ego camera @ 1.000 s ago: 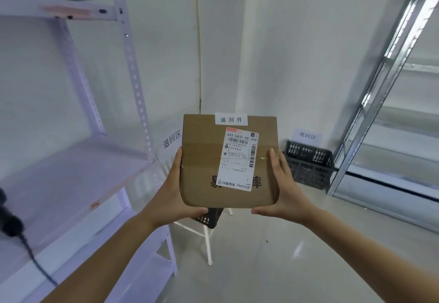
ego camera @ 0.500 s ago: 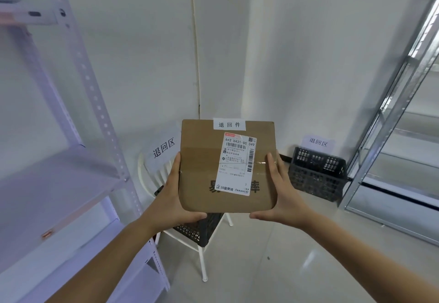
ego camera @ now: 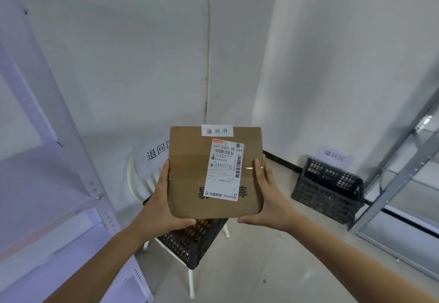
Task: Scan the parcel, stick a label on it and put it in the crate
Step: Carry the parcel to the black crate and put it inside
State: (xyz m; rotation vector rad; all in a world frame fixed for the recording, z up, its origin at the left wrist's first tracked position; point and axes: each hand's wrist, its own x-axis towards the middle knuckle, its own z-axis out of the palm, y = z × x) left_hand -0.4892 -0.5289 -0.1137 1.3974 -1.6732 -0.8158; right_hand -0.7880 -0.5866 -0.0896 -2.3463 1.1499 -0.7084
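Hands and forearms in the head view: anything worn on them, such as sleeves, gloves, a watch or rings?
Nothing shows. The left hand and right hand are bare, without gloves. Both forearms are uncovered to the frame edge: no sleeves, watch, bracelet or visible ring.

This is a parcel depot or storeroom, bare and plainly utilitarian: white walls meeting in a corner, a pale tiled floor (ego camera: 256, 269), and slotted-angle metal shelving racks on the left (ego camera: 59, 136) and right (ego camera: 403, 172). Paper signs reading 退回区 are stuck to the wall (ego camera: 158, 151) (ego camera: 334, 159) above black perforated plastic crates, one on a white chair (ego camera: 192, 241) and one on the floor (ego camera: 329, 191). The brown cardboard parcel (ego camera: 190, 174) carries a printed courier waybill (ego camera: 224, 169) and a white 退回件 label (ego camera: 217, 131).
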